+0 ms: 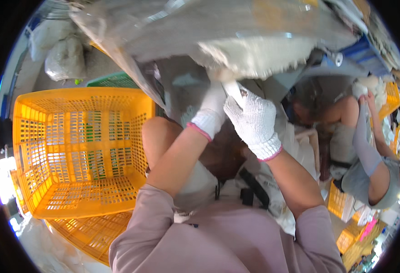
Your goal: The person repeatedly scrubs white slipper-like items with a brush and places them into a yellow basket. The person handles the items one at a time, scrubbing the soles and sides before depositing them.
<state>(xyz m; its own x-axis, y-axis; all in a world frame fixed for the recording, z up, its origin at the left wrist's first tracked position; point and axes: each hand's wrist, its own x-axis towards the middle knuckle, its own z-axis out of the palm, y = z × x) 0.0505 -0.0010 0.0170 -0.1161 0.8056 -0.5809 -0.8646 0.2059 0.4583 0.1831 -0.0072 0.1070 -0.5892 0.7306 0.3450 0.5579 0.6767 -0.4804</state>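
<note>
Both my hands wear white knitted gloves with pink hems and meet at the centre. My right hand point(253, 117) is closed around a narrow, flat white object point(232, 92) with a dark mark beside it; its kind is unclear. My left hand point(212, 105) is blurred and reaches up beside it, its fingers closed at a pale lump point(222, 74) that I cannot make out. Just beyond the fingers hangs the ragged edge of a cream-coloured, rough-textured sheet or pile point(263, 53). It lies against large, cloudy plastic sheeting point(177, 34).
An orange slatted crate point(84, 96) stands at my left, over another orange crate point(93, 234). Behind it are a green basket point(113, 80) and a filled clear bag point(65, 58). At the right another person point(373, 179) sits with raised hands, near more orange crates point(339, 202).
</note>
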